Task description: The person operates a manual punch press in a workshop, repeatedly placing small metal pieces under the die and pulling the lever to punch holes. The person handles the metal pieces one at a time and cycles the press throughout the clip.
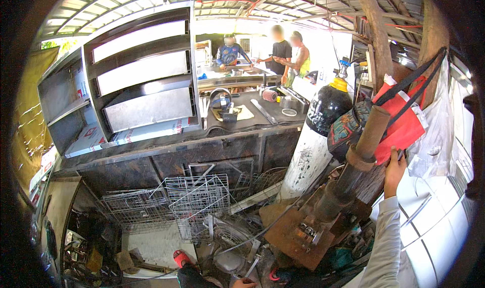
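My right hand (pixel 394 174) reaches up at the right, its fingers closed at the lower edge of a red bag (pixel 404 126) with dark straps. A small dark edge shows at the fingertips; what they grip cannot be made out. Right beside this hand, a thick rusty steel pipe (pixel 375 128) leans up from a rusty plate (pixel 288 237) with small metal parts on it. My left hand (pixel 244 283) only just enters at the bottom edge, near the clutter on the floor, and its fingers are mostly hidden.
A tall white gas cylinder (pixel 303 159) with a black top stands by the dark workbench (pixel 222 149). On the bench sits a metal shelf cabinet (pixel 146 106). Wire racks (pixel 197 197) lean below, near my red sandal (pixel 181 258). Several people (pixel 280 55) stand farther back.
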### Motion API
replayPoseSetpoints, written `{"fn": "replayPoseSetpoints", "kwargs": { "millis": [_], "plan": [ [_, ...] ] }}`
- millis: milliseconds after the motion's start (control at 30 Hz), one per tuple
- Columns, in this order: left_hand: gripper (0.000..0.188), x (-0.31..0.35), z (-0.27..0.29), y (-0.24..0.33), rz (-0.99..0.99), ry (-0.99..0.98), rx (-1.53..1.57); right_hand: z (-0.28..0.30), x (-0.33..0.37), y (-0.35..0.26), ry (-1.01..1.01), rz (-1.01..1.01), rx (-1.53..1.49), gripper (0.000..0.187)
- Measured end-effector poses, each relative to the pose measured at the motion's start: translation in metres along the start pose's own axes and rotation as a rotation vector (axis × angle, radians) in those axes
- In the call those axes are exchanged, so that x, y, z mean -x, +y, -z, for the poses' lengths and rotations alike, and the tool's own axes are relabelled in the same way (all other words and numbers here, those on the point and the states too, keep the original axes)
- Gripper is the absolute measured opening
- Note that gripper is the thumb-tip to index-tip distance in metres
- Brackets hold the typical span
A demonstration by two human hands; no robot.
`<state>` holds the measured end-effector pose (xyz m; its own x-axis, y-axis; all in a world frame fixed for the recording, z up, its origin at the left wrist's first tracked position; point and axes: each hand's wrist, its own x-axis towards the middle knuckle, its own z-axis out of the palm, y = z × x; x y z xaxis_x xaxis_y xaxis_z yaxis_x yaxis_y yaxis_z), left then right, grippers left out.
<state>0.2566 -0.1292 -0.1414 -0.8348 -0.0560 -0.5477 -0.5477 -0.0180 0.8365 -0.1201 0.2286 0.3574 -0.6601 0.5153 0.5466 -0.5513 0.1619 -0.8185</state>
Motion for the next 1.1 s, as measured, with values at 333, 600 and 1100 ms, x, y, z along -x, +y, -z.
{"fn": "replayPoseSetpoints", "kwargs": {
  "millis": [333,600,1100],
  "plan": [
    [0.036,0.006,-0.008,-0.004,-0.049,-0.006,0.246,0.007,-0.005,0.008,-0.005,0.0,0.035,0.045],
    [0.035,-0.002,-0.009,-0.01,-0.145,-0.049,0.118,0.011,-0.02,0.024,-0.017,0.089,0.029,0.052],
    [0.032,-0.003,-0.01,-0.007,-0.165,-0.045,0.051,0.012,-0.022,0.026,-0.008,0.111,0.09,0.054]
  ]
}}
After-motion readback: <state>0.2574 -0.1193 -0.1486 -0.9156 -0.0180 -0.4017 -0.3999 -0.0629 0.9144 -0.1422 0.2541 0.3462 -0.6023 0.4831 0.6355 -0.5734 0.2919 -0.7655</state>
